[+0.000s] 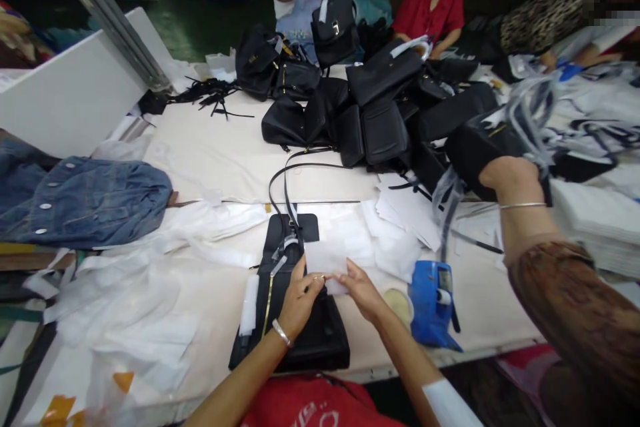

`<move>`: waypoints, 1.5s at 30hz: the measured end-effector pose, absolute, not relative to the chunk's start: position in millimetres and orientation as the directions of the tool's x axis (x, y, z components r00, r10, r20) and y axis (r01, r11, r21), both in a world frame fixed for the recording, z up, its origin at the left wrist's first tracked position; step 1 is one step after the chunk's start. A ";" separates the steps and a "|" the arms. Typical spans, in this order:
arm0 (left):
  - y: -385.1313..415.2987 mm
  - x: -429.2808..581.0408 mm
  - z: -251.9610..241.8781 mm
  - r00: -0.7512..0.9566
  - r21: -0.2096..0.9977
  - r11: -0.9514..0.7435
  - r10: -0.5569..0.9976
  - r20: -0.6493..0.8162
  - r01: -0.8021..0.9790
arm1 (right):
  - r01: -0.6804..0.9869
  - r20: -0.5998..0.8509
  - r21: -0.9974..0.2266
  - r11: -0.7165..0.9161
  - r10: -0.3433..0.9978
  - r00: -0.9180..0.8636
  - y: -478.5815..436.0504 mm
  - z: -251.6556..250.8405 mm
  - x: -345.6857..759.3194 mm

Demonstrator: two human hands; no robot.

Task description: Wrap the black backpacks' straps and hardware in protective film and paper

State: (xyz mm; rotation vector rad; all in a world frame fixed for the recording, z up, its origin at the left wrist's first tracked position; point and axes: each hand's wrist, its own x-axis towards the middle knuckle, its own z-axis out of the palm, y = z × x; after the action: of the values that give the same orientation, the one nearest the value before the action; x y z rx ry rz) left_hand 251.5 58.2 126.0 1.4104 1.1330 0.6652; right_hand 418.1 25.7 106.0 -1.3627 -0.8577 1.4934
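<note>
A black leather bag (pixel 310 340) with a gold zipper lies on the table in front of me, its thin straps trailing away toward the back. Above it, my left hand (pixel 300 297) and my right hand (pixel 364 290) meet, thumbs close together, pinching a small white sheet of thin wrapping paper (pixel 327 259). Part of the bag near my fingertips is hidden by the hands and the sheet. A white wrapped piece (pixel 249 305) sits along the bag's left side. To the right of my right hand stands a blue tape dispenser (pixel 427 310).
A pile of black bags (pixel 380 127) covers the table's far side. Loose white paper (pixel 125 313) and a denim garment (pixel 100 200) lie left. A co-worker's arm (pixel 530 220) reaches in from the right; other people work across the table. White sheets (pixel 595 227) are stacked right.
</note>
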 end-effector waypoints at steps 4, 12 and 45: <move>56.7 244.9 132.3 0.443 0.970 -0.016 0.891 -0.097 0.244 | -0.352 -0.465 -0.828 -0.437 0.885 -0.005 -23.3 122.2 381.8; 55.6 243.3 126.7 0.540 0.987 -0.011 0.838 -0.078 0.160 | -0.268 -0.409 -0.889 -0.372 0.907 0.099 -42.7 127.1 374.8; 3.8 287.6 131.7 0.351 0.964 0.255 0.898 -0.266 0.079 | 0.429 0.209 -0.901 0.067 0.933 0.292 -47.9 128.7 426.8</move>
State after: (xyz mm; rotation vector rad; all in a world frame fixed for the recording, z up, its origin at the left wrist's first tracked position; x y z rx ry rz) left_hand 287.6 3.8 131.7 1.1855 1.0747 0.7337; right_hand 426.8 -47.9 128.7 -1.5366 -1.3030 0.6177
